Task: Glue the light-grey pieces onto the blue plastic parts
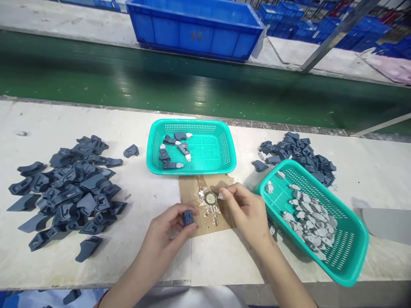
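Between the thumb and fingers of my left hand (171,231) is a dark blue-grey plastic part (188,217), held just above the table. My right hand (245,209) pinches a small whitish-grey plastic piece (221,195). That piece is at the edge of a small round dish (211,198) of shiny, yellowish liquid. Under the dish lies a brown cardboard sheet (189,190), wet with glistening spills. Beyond my hands, a green basket (192,171) holds several dark parts with pale pieces fitted to their ends.
A large heap of dark parts (70,188) covers the table's left side. Another pile of dark parts (298,152) lies at the right. A tilted green basket (349,239) holds many pale pieces (316,222). A blue crate (195,32) stands across the green strip (96,77).
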`<move>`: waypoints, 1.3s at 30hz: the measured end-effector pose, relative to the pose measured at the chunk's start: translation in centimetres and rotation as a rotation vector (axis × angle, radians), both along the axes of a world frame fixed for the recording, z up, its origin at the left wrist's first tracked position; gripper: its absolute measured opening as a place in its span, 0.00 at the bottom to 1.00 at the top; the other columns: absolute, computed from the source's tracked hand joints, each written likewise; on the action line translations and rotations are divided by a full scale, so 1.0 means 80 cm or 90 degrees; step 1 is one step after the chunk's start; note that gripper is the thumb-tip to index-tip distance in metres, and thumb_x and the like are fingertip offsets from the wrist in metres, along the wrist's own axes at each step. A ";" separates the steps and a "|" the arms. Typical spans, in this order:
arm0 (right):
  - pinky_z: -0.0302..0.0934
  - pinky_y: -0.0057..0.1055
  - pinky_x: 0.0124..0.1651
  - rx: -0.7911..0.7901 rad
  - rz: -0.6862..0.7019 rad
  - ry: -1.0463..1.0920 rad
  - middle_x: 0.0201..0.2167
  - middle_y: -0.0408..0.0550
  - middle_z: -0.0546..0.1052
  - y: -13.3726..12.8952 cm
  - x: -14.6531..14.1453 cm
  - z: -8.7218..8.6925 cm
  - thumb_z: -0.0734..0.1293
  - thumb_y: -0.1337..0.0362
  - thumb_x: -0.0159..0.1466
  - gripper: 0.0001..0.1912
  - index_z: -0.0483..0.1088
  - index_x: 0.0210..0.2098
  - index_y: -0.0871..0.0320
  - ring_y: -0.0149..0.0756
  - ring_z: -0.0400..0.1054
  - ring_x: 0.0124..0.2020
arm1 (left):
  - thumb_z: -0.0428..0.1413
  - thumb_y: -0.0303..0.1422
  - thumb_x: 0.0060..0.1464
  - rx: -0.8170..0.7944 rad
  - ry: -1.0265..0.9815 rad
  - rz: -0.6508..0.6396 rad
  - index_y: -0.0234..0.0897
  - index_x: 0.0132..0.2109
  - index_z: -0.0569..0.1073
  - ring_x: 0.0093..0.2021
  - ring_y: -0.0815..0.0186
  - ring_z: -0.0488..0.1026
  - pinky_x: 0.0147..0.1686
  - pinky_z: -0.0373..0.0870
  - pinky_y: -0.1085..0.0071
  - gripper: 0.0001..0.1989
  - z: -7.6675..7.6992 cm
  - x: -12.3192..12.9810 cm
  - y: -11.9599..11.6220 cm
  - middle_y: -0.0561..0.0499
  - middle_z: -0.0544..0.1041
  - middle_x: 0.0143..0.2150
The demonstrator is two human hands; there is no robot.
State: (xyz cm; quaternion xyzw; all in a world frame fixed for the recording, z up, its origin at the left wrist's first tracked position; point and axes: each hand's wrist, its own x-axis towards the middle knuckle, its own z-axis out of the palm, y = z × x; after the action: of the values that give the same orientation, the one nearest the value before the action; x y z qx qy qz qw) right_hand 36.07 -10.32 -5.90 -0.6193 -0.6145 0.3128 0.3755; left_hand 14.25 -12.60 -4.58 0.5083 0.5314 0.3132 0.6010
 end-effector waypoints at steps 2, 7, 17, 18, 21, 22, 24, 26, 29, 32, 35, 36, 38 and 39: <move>0.51 0.26 0.24 -0.007 -0.004 -0.002 0.18 0.36 0.65 0.000 0.002 -0.001 0.65 0.57 0.71 0.16 0.68 0.28 0.56 0.27 0.58 0.19 | 0.59 0.35 0.61 0.020 -0.004 -0.014 0.40 0.46 0.79 0.41 0.63 0.76 0.39 0.75 0.70 0.09 -0.003 0.002 0.000 0.46 0.80 0.46; 0.50 0.26 0.24 -0.026 -0.004 -0.008 0.18 0.36 0.64 0.001 0.000 -0.004 0.64 0.57 0.71 0.16 0.67 0.27 0.56 0.27 0.57 0.19 | 0.57 0.35 0.63 0.086 0.019 -0.061 0.39 0.43 0.78 0.43 0.62 0.76 0.37 0.72 0.72 0.07 -0.008 0.005 -0.002 0.46 0.79 0.44; 0.55 0.27 0.23 -0.078 0.005 0.172 0.18 0.39 0.68 -0.009 -0.011 0.014 0.67 0.56 0.69 0.16 0.69 0.27 0.56 0.30 0.61 0.19 | 0.50 0.35 0.69 0.159 0.102 -0.162 0.39 0.46 0.70 0.38 0.64 0.74 0.35 0.69 0.72 0.07 -0.010 0.007 -0.010 0.47 0.76 0.42; 0.56 0.27 0.23 -0.085 0.023 0.196 0.17 0.39 0.68 -0.013 -0.015 0.017 0.67 0.57 0.69 0.15 0.70 0.27 0.56 0.30 0.62 0.19 | 0.49 0.35 0.69 0.160 0.111 -0.169 0.39 0.46 0.70 0.39 0.64 0.74 0.35 0.69 0.72 0.07 -0.010 0.007 -0.010 0.47 0.76 0.42; 0.58 0.27 0.24 -0.088 0.073 0.228 0.19 0.39 0.68 -0.023 -0.026 0.020 0.68 0.58 0.68 0.13 0.72 0.29 0.56 0.30 0.63 0.20 | 0.48 0.36 0.70 0.159 0.133 -0.183 0.38 0.45 0.70 0.38 0.63 0.74 0.37 0.69 0.70 0.08 -0.010 0.007 -0.010 0.47 0.76 0.42; 0.58 0.27 0.25 -0.086 0.083 0.230 0.19 0.39 0.68 -0.025 -0.028 0.020 0.68 0.58 0.69 0.13 0.72 0.29 0.56 0.30 0.63 0.21 | 0.48 0.35 0.70 0.160 0.139 -0.187 0.38 0.46 0.70 0.38 0.63 0.74 0.37 0.68 0.70 0.08 -0.010 0.007 -0.010 0.47 0.76 0.41; 0.58 0.27 0.25 -0.084 0.096 0.229 0.20 0.39 0.68 -0.027 -0.033 0.017 0.67 0.59 0.69 0.13 0.72 0.29 0.56 0.30 0.63 0.22 | 0.48 0.35 0.69 0.168 0.150 -0.192 0.38 0.48 0.70 0.37 0.63 0.74 0.36 0.68 0.69 0.08 -0.009 0.007 -0.010 0.48 0.77 0.41; 0.57 0.27 0.25 -0.086 0.107 0.224 0.21 0.39 0.68 -0.026 -0.035 0.015 0.67 0.58 0.69 0.14 0.72 0.28 0.56 0.30 0.63 0.22 | 0.48 0.34 0.69 0.176 0.160 -0.195 0.38 0.49 0.70 0.36 0.63 0.74 0.36 0.68 0.69 0.08 -0.008 0.008 -0.010 0.48 0.77 0.40; 0.58 0.27 0.25 -0.103 0.129 0.218 0.20 0.39 0.68 -0.025 -0.036 0.012 0.66 0.58 0.70 0.15 0.70 0.28 0.56 0.30 0.64 0.22 | 0.48 0.34 0.69 0.184 0.165 -0.197 0.38 0.49 0.70 0.36 0.63 0.74 0.35 0.68 0.69 0.08 -0.008 0.008 -0.010 0.49 0.77 0.40; 0.60 0.27 0.26 -0.114 0.153 0.214 0.21 0.40 0.71 -0.025 -0.036 0.014 0.65 0.58 0.70 0.14 0.70 0.29 0.56 0.30 0.65 0.22 | 0.48 0.35 0.69 0.178 0.166 -0.199 0.39 0.48 0.69 0.36 0.62 0.74 0.36 0.69 0.69 0.07 -0.009 0.009 -0.010 0.49 0.77 0.39; 0.59 0.26 0.26 -0.066 0.166 0.172 0.22 0.40 0.73 -0.025 -0.036 0.017 0.65 0.61 0.71 0.13 0.69 0.29 0.55 0.30 0.66 0.22 | 0.48 0.35 0.69 0.163 0.163 -0.198 0.40 0.46 0.69 0.37 0.61 0.75 0.37 0.70 0.68 0.07 -0.010 0.010 -0.009 0.49 0.77 0.39; 0.59 0.26 0.26 -0.041 0.166 0.152 0.22 0.41 0.74 -0.025 -0.036 0.018 0.64 0.62 0.71 0.12 0.70 0.29 0.55 0.30 0.66 0.22 | 0.48 0.35 0.69 0.158 0.162 -0.196 0.40 0.45 0.69 0.38 0.61 0.76 0.37 0.70 0.68 0.07 -0.011 0.010 -0.009 0.49 0.77 0.39; 0.58 0.26 0.26 -0.002 0.162 0.116 0.22 0.40 0.74 -0.025 -0.037 0.019 0.64 0.64 0.71 0.12 0.69 0.29 0.55 0.29 0.66 0.22 | 0.48 0.35 0.70 0.155 0.158 -0.191 0.40 0.46 0.69 0.38 0.61 0.76 0.38 0.71 0.68 0.07 -0.011 0.011 -0.009 0.49 0.77 0.39; 0.57 0.26 0.26 0.005 0.158 0.105 0.22 0.40 0.74 -0.025 -0.037 0.020 0.64 0.64 0.71 0.13 0.69 0.29 0.55 0.29 0.65 0.22 | 0.48 0.35 0.70 0.156 0.155 -0.188 0.40 0.47 0.70 0.39 0.61 0.76 0.38 0.71 0.68 0.07 -0.011 0.011 -0.009 0.49 0.77 0.40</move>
State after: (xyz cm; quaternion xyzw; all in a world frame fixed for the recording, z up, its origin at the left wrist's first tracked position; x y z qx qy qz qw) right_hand 33.07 -12.33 -4.34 -0.5092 -0.6547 0.4043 0.3855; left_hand 15.10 -13.34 -5.48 0.6841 0.4777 0.2201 0.5053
